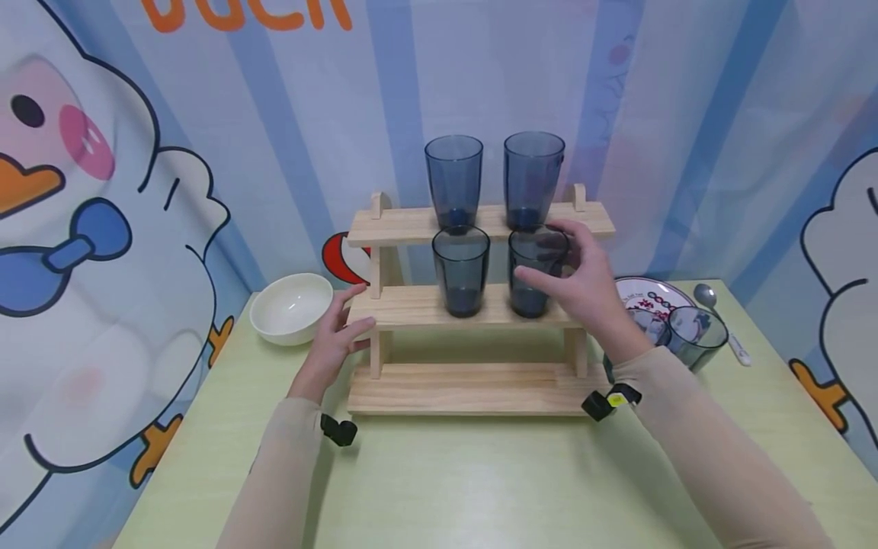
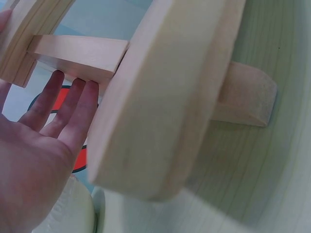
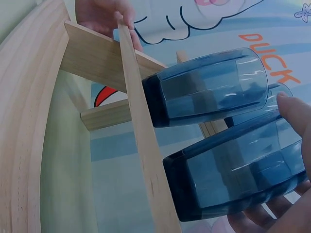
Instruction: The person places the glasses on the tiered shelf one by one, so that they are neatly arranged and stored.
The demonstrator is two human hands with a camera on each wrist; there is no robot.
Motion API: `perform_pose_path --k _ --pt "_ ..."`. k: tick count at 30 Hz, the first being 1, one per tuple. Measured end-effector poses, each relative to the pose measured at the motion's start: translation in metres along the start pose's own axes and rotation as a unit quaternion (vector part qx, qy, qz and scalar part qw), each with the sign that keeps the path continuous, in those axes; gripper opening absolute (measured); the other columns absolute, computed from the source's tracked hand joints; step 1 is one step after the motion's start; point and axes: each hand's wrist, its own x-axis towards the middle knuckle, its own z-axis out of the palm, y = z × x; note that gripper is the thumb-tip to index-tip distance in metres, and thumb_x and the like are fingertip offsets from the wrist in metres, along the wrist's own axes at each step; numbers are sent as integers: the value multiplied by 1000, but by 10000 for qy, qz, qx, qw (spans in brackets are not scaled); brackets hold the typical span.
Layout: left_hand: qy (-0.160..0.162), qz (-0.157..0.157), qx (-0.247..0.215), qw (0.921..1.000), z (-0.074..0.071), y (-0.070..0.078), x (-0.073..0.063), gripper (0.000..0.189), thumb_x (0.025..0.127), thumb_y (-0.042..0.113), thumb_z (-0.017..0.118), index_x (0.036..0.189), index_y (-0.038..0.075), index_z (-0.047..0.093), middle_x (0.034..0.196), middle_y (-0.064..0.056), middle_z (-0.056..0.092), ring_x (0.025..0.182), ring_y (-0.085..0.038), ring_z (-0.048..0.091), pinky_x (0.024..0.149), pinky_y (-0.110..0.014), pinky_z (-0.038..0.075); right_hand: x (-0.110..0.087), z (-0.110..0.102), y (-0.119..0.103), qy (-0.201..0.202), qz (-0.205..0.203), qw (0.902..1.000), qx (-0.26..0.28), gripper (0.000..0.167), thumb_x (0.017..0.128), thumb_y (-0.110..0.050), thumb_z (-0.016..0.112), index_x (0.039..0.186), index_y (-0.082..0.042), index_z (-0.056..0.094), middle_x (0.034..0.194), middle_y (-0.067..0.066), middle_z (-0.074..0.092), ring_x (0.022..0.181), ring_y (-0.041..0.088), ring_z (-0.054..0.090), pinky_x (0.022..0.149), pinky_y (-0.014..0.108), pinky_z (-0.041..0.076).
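On the middle shelf's right side, my right hand [image 1: 586, 286] holds a blue-grey drinking glass [image 3: 233, 172] upright. The thumb is on its near side and the fingers curl round the far side. A second glass [image 1: 462, 271] stands left of it on the same shelf, and two more, a left glass [image 1: 454, 183] and a right glass [image 1: 533, 179], stand on the top shelf. At the left end of the wooden three-tier rack [image 1: 473, 389], my left hand [image 1: 334, 335] rests with fairly straight fingers. Its fingertips touch the side post [image 2: 77, 53].
A white bowl [image 1: 291, 309] sits left of the rack. To the right are a patterned plate [image 1: 627, 288], a clear-sided glass [image 1: 698, 339] and a spoon [image 1: 737, 347]. A printed curtain [image 1: 329, 114] hangs behind the pale green table [image 1: 439, 488].
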Motion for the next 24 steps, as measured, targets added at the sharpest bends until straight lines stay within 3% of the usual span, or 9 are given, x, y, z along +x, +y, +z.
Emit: perform_pose_path --k 14,24 --pt "-17 -46 -6 10000 0 1 -2 66 102 20 68 161 28 39 160 -16 41 136 -40 51 107 -64 49 -4 -1 -2 -92 1 9999 -119 88 87 -44 86 159 -23 39 145 5 54 124 26 57 109 48 47" --pt "-12 -55 13 10000 0 1 0 66 103 20 66 162 28 38 160 -16 41 136 -40 50 107 -64 49 -7 -10 -2 -345 -28 9990 -284 93 89 -39 86 164 -25 33 157 10 46 141 35 48 118 59 40"
